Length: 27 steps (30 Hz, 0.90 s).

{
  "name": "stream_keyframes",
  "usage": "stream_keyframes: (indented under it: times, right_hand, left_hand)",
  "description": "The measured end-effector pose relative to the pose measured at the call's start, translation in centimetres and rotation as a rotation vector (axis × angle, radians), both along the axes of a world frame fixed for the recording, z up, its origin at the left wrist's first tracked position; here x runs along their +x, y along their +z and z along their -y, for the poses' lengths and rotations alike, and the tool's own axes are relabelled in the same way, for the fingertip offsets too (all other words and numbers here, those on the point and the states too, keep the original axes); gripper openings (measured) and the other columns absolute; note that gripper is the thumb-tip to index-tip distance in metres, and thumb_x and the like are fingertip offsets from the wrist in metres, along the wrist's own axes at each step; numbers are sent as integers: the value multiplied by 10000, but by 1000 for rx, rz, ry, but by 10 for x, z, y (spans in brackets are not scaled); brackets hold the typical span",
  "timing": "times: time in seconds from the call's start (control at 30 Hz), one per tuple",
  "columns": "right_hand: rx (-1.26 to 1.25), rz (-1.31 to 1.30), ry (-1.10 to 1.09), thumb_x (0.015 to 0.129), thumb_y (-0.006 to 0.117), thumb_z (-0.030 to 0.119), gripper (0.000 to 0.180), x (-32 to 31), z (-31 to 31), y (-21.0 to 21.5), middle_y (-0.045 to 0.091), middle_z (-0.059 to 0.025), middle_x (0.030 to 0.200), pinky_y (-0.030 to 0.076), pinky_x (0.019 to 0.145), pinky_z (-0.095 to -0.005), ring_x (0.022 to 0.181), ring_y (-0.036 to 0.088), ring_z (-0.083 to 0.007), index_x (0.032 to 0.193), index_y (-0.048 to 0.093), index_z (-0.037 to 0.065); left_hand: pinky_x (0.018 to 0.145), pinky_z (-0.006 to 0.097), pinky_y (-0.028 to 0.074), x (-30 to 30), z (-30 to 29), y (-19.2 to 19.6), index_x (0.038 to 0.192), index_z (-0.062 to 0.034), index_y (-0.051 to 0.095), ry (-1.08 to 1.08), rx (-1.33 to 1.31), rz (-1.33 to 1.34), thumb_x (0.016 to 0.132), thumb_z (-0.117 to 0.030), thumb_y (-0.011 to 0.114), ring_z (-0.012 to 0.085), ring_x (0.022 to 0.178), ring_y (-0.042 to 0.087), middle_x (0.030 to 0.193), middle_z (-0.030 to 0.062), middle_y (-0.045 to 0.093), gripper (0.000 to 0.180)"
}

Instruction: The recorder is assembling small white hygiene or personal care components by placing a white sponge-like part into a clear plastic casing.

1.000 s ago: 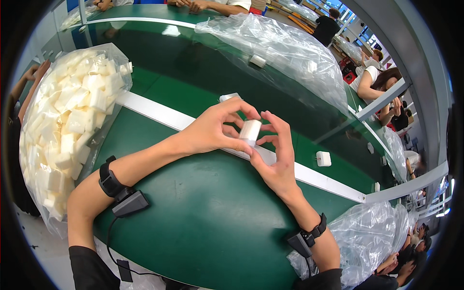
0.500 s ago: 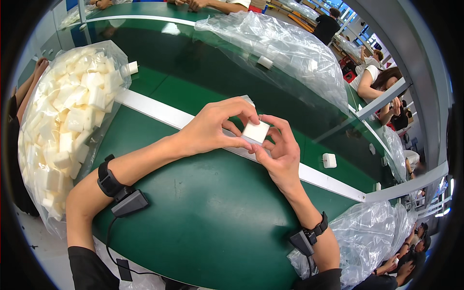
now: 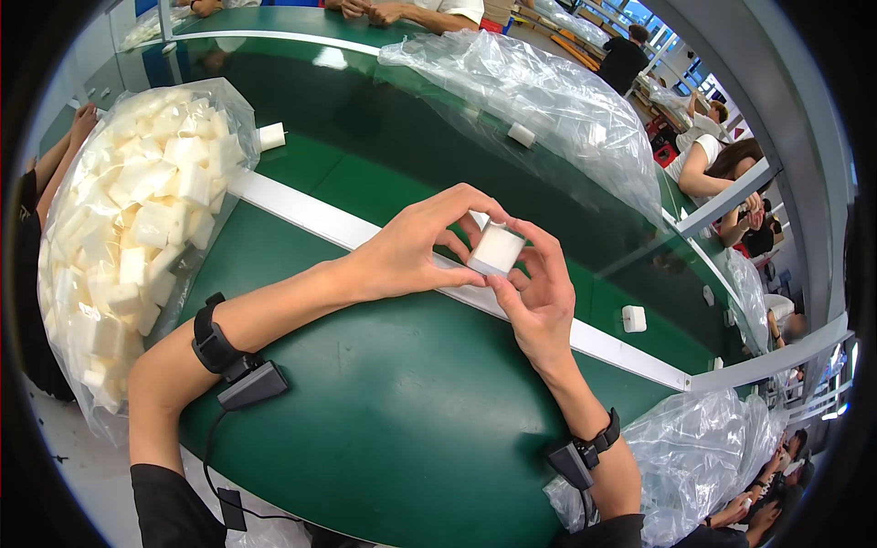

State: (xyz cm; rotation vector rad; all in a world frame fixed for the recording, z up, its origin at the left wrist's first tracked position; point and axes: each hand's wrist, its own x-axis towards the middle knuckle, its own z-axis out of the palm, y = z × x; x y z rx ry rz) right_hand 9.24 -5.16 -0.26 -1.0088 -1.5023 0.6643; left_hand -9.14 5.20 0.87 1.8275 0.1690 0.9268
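A small white plastic block (image 3: pixel 500 247) with rounded edges and a greyish lower face is held up between my two hands, above the white rail. My left hand (image 3: pixel 429 239) pinches it from the left, thumb at its lower edge and index finger at its top. From the right, the fingertips of my right hand (image 3: pixel 541 283) close on the same block, thumb below and index finger above. Some of its sides are hidden by fingers.
A clear bag full of cream-white blocks (image 3: pixel 137 237) stands at the left. Beyond the white rail (image 3: pixel 301 212), single white blocks (image 3: pixel 633 318) lie on the dark green belt (image 3: pixel 365 155). Clear plastic bags (image 3: pixel 548 91) lie far across and at lower right. Other people work around.
The block has been tilted in my fingers, so its greyish lower face and a side show differently. Both hands keep hold of it. The whole view has shifted slightly.
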Motion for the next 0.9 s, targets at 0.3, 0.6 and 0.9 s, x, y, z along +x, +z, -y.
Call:
stream_keyframes:
  times: [0.3, 0.6, 0.9]
  right_hand:
    - [7, 47, 28, 862, 640, -100, 644, 4, -2, -3, 401, -125, 1438, 579, 902, -357, 1185, 572, -230, 1456, 428, 27]
    - [-122, 52, 20, 866, 675, -66, 677, 4, -1, 2, 403, -131, 1436, 579, 849, -329, 1104, 587, -210, 1479, 406, 34]
    - [-66, 182, -245, 872, 643, -58, 414, -7, -4, -4, 469, -111, 1243, 512, 688, -255, 920, 569, -142, 1266, 537, 16]
  left_hand:
    - [769, 269, 584, -1, -4, -3, 1292, -41, 591, 24, 135, -25, 777, 61, 778, 167, 974, 638, 1260, 81, 538, 557]
    - [720, 256, 563, -4, -8, -6, 1266, -27, 609, 39, 211, -31, 768, 91, 754, 146, 890, 637, 1232, 85, 554, 532]
    - [803, 337, 559, -28, -32, -7, 1542, -165, 311, 671, 382, -277, 786, -73, 811, 277, 1105, 608, 1471, 128, 367, 911]
